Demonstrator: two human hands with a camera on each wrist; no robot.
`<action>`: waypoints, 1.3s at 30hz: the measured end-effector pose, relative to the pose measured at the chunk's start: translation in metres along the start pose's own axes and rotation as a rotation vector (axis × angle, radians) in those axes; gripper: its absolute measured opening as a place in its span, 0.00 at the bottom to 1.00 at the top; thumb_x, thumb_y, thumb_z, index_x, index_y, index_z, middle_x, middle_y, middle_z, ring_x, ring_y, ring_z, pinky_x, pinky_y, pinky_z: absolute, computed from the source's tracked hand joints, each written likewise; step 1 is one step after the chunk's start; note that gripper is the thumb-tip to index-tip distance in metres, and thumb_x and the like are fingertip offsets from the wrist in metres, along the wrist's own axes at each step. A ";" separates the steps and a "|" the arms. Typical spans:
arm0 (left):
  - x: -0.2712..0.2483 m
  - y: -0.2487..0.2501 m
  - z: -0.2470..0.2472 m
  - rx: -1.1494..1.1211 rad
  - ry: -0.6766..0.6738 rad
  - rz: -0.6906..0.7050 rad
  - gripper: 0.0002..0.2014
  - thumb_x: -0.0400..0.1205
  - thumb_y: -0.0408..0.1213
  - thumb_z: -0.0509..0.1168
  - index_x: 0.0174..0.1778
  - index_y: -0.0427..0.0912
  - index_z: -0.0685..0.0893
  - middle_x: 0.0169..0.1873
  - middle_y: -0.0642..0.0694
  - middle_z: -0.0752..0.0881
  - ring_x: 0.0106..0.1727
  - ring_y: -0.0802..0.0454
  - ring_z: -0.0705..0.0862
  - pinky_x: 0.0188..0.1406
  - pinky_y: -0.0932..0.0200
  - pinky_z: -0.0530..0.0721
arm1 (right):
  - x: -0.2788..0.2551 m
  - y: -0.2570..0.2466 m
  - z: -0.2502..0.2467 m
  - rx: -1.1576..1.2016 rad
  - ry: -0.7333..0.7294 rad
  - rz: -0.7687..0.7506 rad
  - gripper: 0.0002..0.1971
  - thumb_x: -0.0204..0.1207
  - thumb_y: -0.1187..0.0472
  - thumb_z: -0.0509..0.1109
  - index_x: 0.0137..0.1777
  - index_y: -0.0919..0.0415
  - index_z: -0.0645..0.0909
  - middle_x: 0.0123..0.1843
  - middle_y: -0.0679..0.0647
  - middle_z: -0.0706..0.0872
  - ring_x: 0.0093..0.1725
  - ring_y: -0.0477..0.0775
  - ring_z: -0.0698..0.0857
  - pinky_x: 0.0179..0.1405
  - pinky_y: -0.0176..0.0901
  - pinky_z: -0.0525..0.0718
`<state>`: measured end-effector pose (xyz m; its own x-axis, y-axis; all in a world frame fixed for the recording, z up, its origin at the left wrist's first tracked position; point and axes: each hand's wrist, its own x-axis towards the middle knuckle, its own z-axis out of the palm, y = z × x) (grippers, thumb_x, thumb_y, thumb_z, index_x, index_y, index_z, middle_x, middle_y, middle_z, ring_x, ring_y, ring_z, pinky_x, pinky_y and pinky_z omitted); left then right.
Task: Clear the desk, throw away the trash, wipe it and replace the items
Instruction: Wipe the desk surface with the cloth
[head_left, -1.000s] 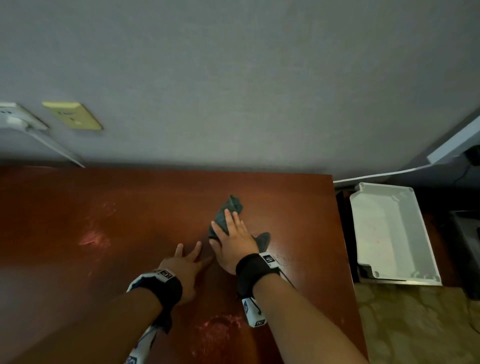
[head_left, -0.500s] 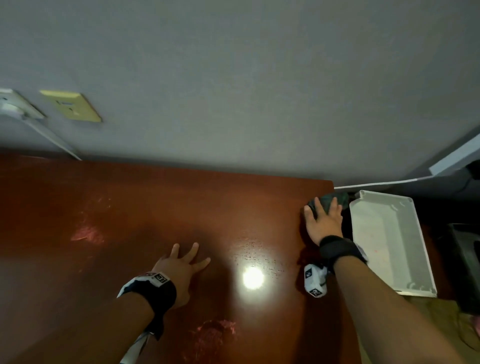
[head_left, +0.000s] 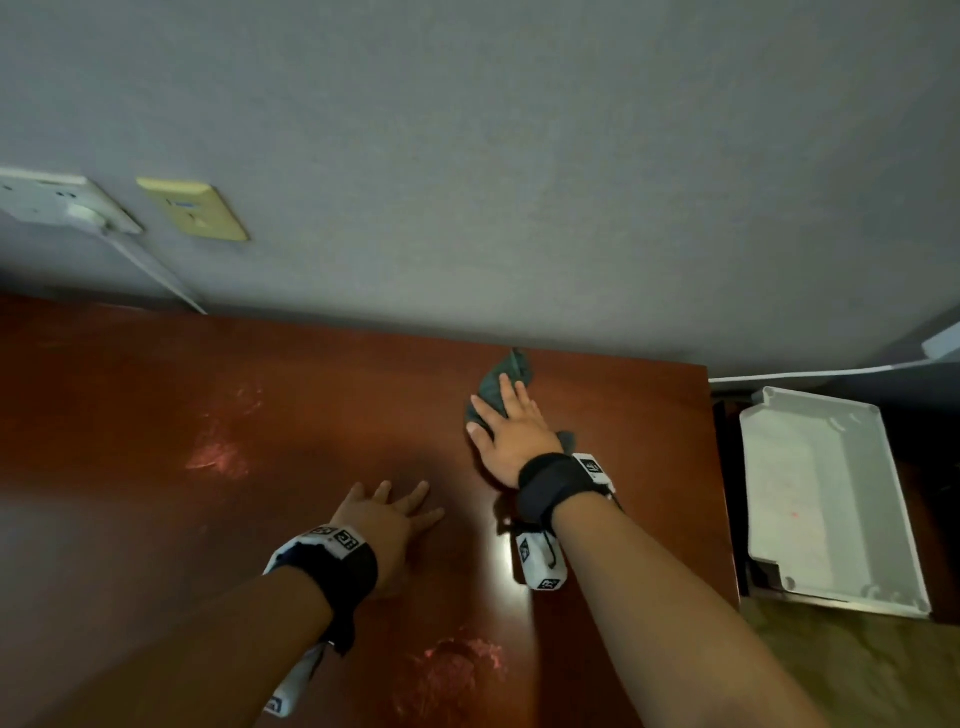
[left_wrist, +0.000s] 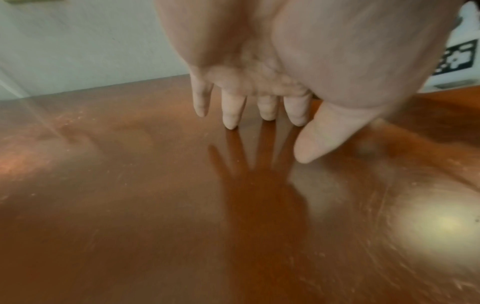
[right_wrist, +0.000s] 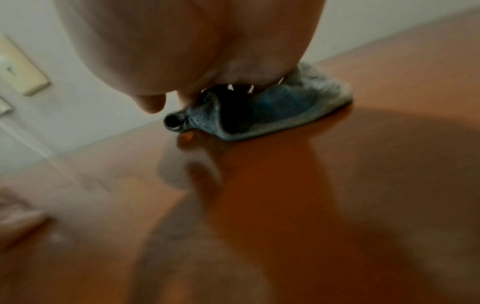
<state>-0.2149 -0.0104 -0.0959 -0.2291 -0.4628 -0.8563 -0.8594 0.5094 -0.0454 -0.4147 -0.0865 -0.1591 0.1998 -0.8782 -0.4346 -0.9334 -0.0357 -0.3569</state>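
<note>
Reddish-brown desk: glossy, with dull smeared patches at left and near centre. Right hand lies flat, fingers straight, pressing a dark teal cloth onto the far right part of the desk, near the wall. Left hand rests palm down, fingers spread, nearer and to the left. White tray sits past the desk's right edge. Yellow wall plate and white outlet far left.

Black wrist straps w/ white marker-tagged cam units, on both bare forearms.
</note>
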 end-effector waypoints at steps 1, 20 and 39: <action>0.000 -0.001 0.000 -0.009 -0.003 -0.001 0.40 0.81 0.49 0.58 0.84 0.68 0.41 0.85 0.56 0.35 0.86 0.37 0.47 0.81 0.35 0.50 | -0.001 0.009 -0.003 -0.013 0.002 0.000 0.30 0.84 0.34 0.43 0.85 0.38 0.53 0.88 0.51 0.34 0.87 0.57 0.37 0.85 0.53 0.42; 0.039 -0.028 -0.003 -0.316 0.117 -0.103 0.47 0.80 0.58 0.67 0.82 0.69 0.36 0.82 0.54 0.26 0.84 0.32 0.33 0.80 0.33 0.62 | 0.016 0.085 -0.048 0.050 0.151 0.305 0.32 0.83 0.35 0.50 0.86 0.41 0.54 0.88 0.56 0.36 0.86 0.62 0.38 0.85 0.56 0.42; 0.042 -0.028 0.000 -0.324 0.095 -0.093 0.47 0.81 0.57 0.66 0.82 0.70 0.35 0.82 0.54 0.25 0.83 0.31 0.31 0.81 0.33 0.60 | -0.011 0.129 -0.067 -0.086 0.101 0.384 0.32 0.85 0.35 0.46 0.87 0.44 0.54 0.88 0.61 0.40 0.87 0.63 0.44 0.85 0.55 0.46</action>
<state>-0.2000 -0.0441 -0.1302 -0.1710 -0.5694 -0.8041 -0.9756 0.2119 0.0574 -0.5568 -0.1135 -0.1453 -0.1945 -0.8779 -0.4375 -0.9568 0.2680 -0.1125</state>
